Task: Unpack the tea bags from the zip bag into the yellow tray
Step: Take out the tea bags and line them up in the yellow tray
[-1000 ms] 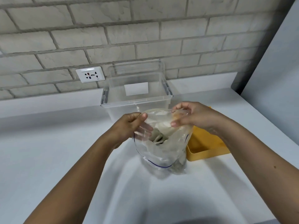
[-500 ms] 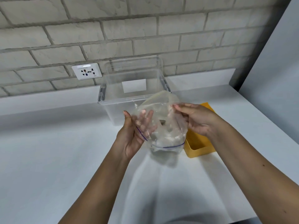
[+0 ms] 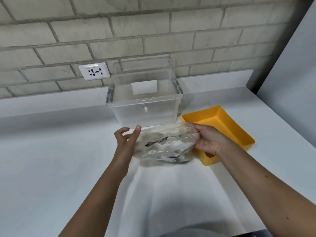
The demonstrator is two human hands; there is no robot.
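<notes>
A clear zip bag [image 3: 168, 144] with a blue line lies sideways, low over the white counter, with pale tea bags [image 3: 159, 142] showing dimly through the plastic. My right hand [image 3: 207, 142] grips the bag's right end, next to the yellow tray [image 3: 227, 124]. My left hand [image 3: 127, 140] is at the bag's left end with fingers spread; whether it touches the plastic is unclear. The yellow tray stands just right of the bag and shows nothing inside where visible; its near corner is hidden by my right hand.
A clear plastic storage box [image 3: 145, 103] stands behind the bag against the brick wall. A wall socket [image 3: 94, 71] is at its left. A grey panel [image 3: 294, 71] borders the white counter [image 3: 59, 159] on the right.
The bag has gone from upright and held at its mouth by both hands to lying sideways, lower down. My left hand has let go and spread its fingers; the right now holds the bag's end.
</notes>
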